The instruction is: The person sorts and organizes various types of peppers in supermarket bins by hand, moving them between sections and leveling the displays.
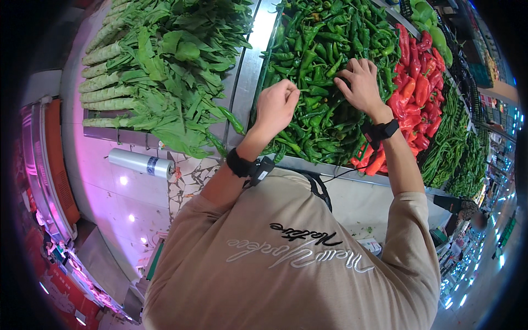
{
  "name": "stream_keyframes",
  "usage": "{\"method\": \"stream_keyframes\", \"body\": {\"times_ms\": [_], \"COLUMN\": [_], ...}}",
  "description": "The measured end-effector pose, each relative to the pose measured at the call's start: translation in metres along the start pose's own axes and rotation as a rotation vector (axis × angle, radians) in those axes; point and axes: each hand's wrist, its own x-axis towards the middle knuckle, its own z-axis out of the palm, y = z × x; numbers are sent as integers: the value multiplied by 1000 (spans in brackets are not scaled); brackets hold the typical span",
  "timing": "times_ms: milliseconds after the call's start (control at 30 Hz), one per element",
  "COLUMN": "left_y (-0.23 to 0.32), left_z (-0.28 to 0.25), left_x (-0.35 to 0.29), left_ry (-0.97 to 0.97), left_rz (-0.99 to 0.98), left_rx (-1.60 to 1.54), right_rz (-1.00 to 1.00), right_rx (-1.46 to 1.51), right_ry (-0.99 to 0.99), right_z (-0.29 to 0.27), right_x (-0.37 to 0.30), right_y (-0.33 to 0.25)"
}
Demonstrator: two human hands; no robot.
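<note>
A wide heap of long green peppers (316, 107) fills the display bin in front of me. My left hand (279, 107) is over the heap's left side, its fingers curled closed; what they hold, if anything, is hidden. My right hand (361, 85) reaches over the middle right of the heap. Its fingers are spread and bent down, with the tips at the peppers and nothing visible in its grasp. Left of my left forearm, a single green pepper (232, 120) lies across the metal divider (242, 82). Another green pepper (216, 144) is close by at the edge.
Leafy stem vegetables (159, 71) are stacked on the left. Red peppers (415, 88) and green beans (454, 132) lie to the right. A roll of clear plastic bags (140, 163) sticks out at the lower left. The metal bin edge (335, 169) runs before my body.
</note>
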Motion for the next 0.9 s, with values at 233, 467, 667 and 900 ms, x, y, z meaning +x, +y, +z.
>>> {"method": "stream_keyframes", "body": {"times_ms": [233,467,667,900], "left_y": [-1,-8,-13,-15], "left_z": [27,49,54,57], "left_x": [37,62,85,107], "left_ry": [-18,-77,-131,-213], "left_rz": [180,170,287,332], "left_rx": [252,343,457,564], "right_rz": [18,38,49,69], "right_rx": [41,79,107,121], "right_ry": [-6,19,54,62], "right_z": [1,8,9,10], "right_x": [-1,-1,2,2], "right_y": [-3,2,1,0]}}
